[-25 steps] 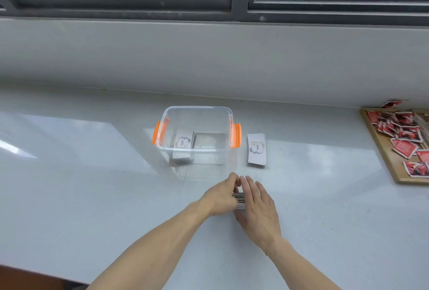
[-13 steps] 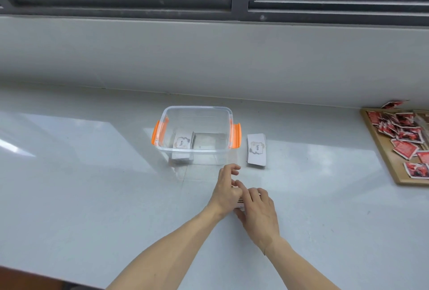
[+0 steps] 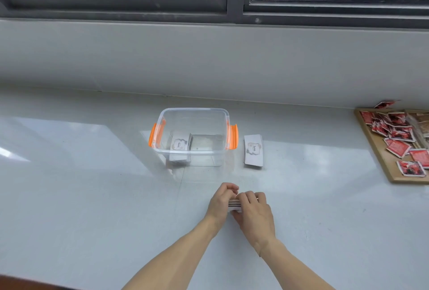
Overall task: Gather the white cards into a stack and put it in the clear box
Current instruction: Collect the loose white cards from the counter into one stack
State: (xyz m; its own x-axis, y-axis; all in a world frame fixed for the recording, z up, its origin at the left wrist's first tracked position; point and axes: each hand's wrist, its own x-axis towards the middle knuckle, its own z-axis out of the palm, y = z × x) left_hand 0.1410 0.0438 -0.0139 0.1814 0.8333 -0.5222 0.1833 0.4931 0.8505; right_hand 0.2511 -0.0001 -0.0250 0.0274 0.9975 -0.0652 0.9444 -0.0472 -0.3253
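From the head camera, both my hands meet low on the bench (image 3: 92,185), in front of the clear box (image 3: 193,113). My left hand (image 3: 220,201) and right hand (image 3: 254,212) close from either side on a stack of white cards (image 3: 234,204), of which only the edges show between my fingers. I press in from both sides so the edges square up, and the bench under them gives a flat base to true them against. So each grip is clenched on that stack, not loose.

The box stands open, without a lid, its orange handles (image 3: 232,136) out to the sides, and one stack of cards (image 3: 180,144) already lies inside at its left, leaving room beside it. Another pile of white cards (image 3: 253,150) lies just beside the box on its right, outside it, not yet gathered. A wooden tray of red packets (image 3: 399,141) sits well apart at the far right; I judge it is no part of this job.
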